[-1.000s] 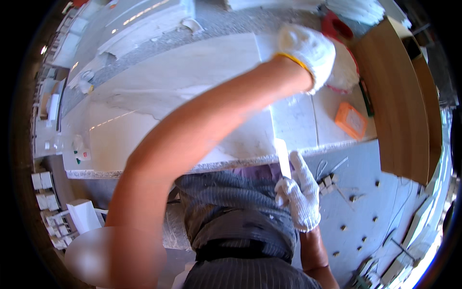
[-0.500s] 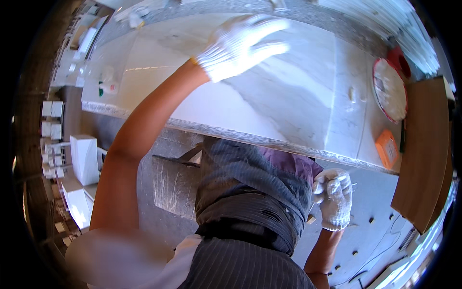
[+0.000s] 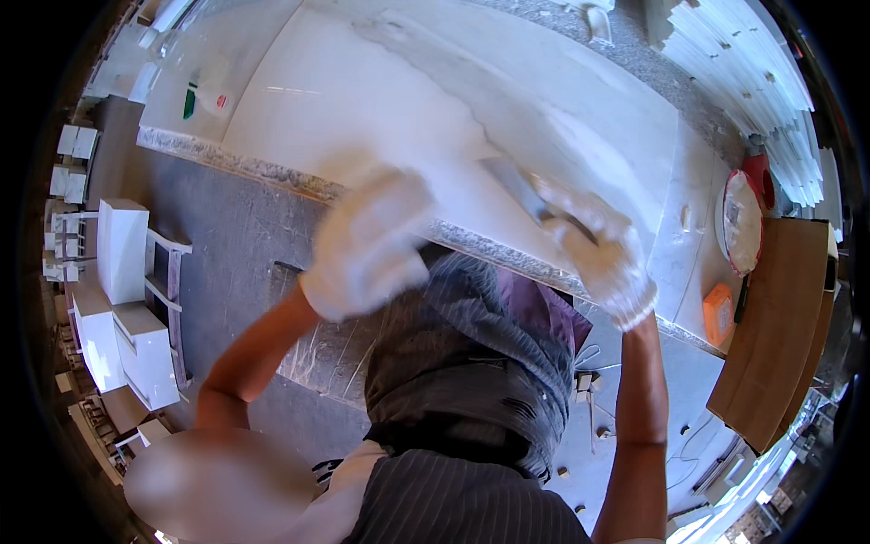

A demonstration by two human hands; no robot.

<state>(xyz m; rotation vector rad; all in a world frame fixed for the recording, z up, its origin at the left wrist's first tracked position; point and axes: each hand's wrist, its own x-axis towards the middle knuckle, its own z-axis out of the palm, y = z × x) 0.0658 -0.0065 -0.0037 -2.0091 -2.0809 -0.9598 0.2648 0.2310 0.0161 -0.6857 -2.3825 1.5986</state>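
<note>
A white, grey-veined marble-look slab [image 3: 381, 109] lies on the workbench in front of me. My right hand [image 3: 603, 254], in a white knit glove, is closed around a putty knife [image 3: 518, 192]. Its grey blade points left, low over the slab near the front edge; whether it touches the surface I cannot tell. My left hand [image 3: 367, 245], also gloved, is at the bench's front edge, left of my lap. Motion smears its fingers, and nothing held shows in it.
A red-rimmed bowl of white paste [image 3: 741, 225] and an orange box [image 3: 719, 314] stand at the right end, beside a brown cardboard box [image 3: 766, 335]. White strips [image 3: 734, 82] are stacked at the far right. White boxes [image 3: 122, 249] stand on the left.
My left hand has come back from over the slab toward the front edge. My right hand has risen from beside my lap to over the slab, where the putty knife now shows in it.
</note>
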